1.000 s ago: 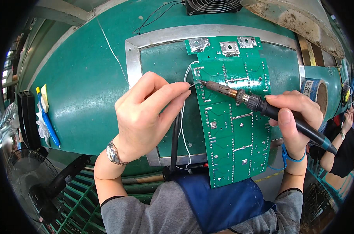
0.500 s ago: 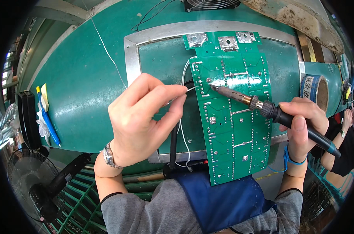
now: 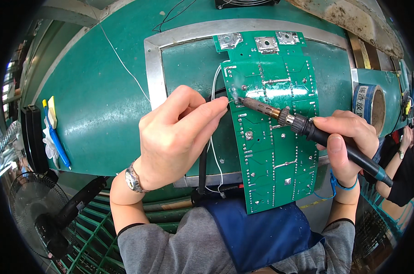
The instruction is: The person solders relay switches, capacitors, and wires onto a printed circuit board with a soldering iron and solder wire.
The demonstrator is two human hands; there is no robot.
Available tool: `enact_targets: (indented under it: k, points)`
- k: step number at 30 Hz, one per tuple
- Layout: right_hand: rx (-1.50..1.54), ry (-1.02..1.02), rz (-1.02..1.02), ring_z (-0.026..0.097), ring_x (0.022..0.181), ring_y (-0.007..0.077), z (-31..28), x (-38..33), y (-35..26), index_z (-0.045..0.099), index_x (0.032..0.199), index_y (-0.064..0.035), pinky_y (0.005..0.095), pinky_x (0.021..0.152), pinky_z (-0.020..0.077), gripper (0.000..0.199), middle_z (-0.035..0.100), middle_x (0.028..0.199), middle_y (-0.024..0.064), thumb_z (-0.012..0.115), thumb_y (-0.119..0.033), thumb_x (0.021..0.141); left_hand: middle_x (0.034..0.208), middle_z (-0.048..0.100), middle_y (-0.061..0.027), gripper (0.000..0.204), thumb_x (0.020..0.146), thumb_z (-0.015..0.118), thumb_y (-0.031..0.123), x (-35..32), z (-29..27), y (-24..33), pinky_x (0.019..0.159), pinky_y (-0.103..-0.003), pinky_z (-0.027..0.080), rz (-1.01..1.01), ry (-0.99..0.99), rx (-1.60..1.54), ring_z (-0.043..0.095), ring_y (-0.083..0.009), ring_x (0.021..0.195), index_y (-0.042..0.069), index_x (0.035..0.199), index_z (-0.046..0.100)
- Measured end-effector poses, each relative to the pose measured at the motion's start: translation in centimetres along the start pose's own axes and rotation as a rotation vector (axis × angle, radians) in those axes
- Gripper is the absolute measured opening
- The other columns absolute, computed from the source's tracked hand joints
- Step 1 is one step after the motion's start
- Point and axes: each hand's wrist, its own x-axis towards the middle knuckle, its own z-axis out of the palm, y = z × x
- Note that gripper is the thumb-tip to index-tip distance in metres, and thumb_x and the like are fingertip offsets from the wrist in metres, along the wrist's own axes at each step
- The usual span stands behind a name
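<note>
Right hand [image 3: 346,141] is wrapped around the black, rubbery grip of a soldering iron [image 3: 307,128], whose slim metal barrel runs up and left to a tip resting on the upper left part of a green circuit board [image 3: 275,118], where a faint wisp of smoke shows. Left hand [image 3: 175,137] is pinched shut, thumb and forefinger meeting on a thin solder wire [image 3: 231,101] whose end sits right at the iron's tip. That board is a long flat rectangle, glossy, dotted with dull silver solder joints and traces, with three square metal pads along its top edge; it lies tilted across a silvery metal frame [image 3: 153,82] on the green painted bench [image 3: 88,105], and its lower end hangs past the near frame rail toward the person's blue apron [image 3: 262,228]. Thin white wires [image 3: 214,155] and a black cable [image 3: 202,169] run down beside the board's left edge under the left hand. A roll of tape [image 3: 370,102] stands near the right hand, just beyond the frame's right rail. Blue and yellow pens [image 3: 54,132] lie well apart at the bench's left edge, with bare green surface between them and the frame.
</note>
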Motion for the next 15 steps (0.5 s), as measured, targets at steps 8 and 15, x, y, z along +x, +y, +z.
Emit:
enact_targets:
  k: [8,15]
  points:
    - [0.032,0.116,0.019,0.056,0.049,0.0141,-0.7,-0.9,-0.1,0.071,0.087,0.0005,0.0251,0.046,0.0415,0.018,0.065,0.064,0.0081,0.065,-0.016,0.081,0.073,0.055,-0.001,0.022,0.07,0.078,-0.003,0.2,-1.4,1.3,0.048,-0.022,0.039,-0.127,-0.006,-0.039,0.049,-0.0085,0.056,0.008,0.088,0.074]
    - [0.055,-0.002,-0.091,0.059,0.049,0.0169,0.0,-1.1,0.2,0.07,0.091,0.0012,0.0266,0.045,0.0447,0.017,0.064,0.063,0.0095,0.066,-0.009,0.079,0.072,0.055,-0.0025,0.023,0.069,0.079,-0.002,-0.4,-0.4,1.1,0.049,-0.025,0.04,-0.016,-0.093,-0.065,0.052,-0.0117,0.057,0.007,0.09,0.074]
